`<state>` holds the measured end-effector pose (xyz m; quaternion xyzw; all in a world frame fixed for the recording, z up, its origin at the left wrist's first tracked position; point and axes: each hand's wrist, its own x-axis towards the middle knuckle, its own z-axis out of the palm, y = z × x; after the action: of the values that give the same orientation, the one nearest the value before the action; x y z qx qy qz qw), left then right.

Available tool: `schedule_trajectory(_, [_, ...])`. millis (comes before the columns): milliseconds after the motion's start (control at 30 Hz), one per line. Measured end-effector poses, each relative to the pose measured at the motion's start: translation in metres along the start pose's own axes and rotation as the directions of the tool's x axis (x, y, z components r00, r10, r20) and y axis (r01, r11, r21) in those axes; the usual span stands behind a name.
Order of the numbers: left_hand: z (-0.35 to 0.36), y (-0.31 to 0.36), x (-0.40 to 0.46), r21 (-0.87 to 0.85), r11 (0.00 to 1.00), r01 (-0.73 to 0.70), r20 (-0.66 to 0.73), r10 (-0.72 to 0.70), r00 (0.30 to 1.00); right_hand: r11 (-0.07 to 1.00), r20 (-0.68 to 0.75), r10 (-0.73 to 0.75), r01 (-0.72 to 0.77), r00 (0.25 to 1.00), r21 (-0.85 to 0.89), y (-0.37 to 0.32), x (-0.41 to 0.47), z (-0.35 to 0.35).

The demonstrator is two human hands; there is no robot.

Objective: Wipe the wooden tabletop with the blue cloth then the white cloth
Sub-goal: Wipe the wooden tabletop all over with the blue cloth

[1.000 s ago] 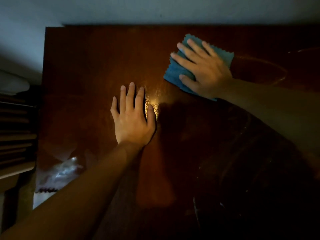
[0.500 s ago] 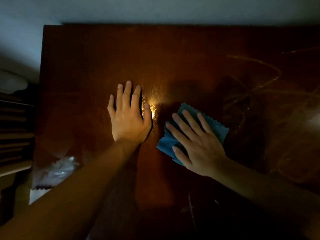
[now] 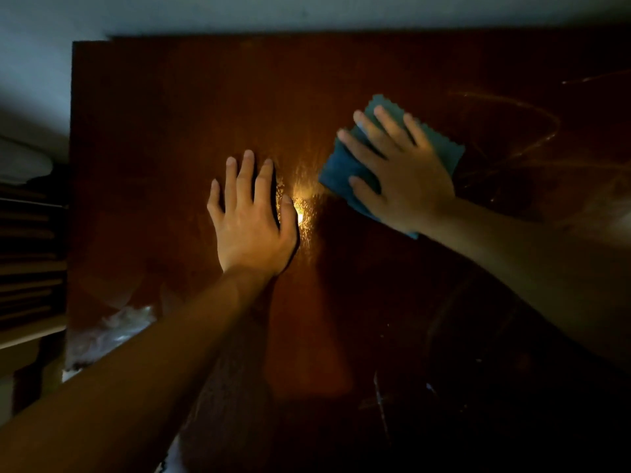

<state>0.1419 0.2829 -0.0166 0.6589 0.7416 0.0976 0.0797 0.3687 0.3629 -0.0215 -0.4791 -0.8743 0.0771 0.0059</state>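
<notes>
— Item one, surface?
— Wooden tabletop (image 3: 177,124), dark reddish-brown, filling most of the frame; a bright yellow glare spot (image 3: 300,216) sits at centre, and pale curved smear marks (image 3: 532,131) show at the upper right.

— Item two, cloth?
— Blue cloth (image 3: 341,172), zigzag-cut edge, lying flat on the tabletop right of centre, upper half of the frame.

— Hands?
— Right hand (image 3: 399,175): palm down on the blue cloth, fingers spread, pressing it to the wood; not curled around it. Left hand (image 3: 251,220): palm flat on the bare tabletop at centre, fingers extended and slightly apart, holding nothing, thumb just beside the glare spot. The two hands are apart, the glare between them.

— Anything else listed?
— Pale crinkled material (image 3: 112,329) at the lower left edge of the tabletop, partly covered by the left forearm; too dim to identify. Slatted furniture (image 3: 30,254) at the left margin. Grey wall (image 3: 307,11) along the top.
</notes>
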Motion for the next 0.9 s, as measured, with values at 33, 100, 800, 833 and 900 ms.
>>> schedule_trajectory(33, [0.000, 0.000, 0.000, -0.002, 1.000, -0.001, 0.000, 0.001, 1.000, 1.000, -0.016, 0.008, -0.009, 1.000, -0.010, 0.002, 0.004, 0.001])
schedule_trajectory(100, [0.001, -0.001, 0.000, -0.007, 1.000, -0.003, 0.001, 0.003, 1.000, 1.000, -0.037, 0.005, -0.006, 0.999, -0.026, 0.001, 0.005, 0.004])
schedule_trajectory(800, [-0.013, -0.011, -0.088, -0.162, 0.985, -0.067, 0.053, 0.076, 0.996, 0.996, 0.034, -0.086, 0.087, 0.996, -0.013, -0.113, -0.136, 0.024])
schedule_trajectory(833, [-0.013, -0.013, -0.112, -0.150, 0.985, -0.086, 0.085, 0.100, 0.991, 0.996, 0.033, -0.087, 0.088, 0.996, -0.013, -0.113, -0.137, 0.024])
schedule_trajectory(900, [-0.011, -0.017, -0.148, -0.101, 0.985, -0.142, 0.132, 0.155, 0.979, 0.996, 0.032, -0.092, 0.093, 0.995, -0.010, -0.111, -0.136, 0.025])
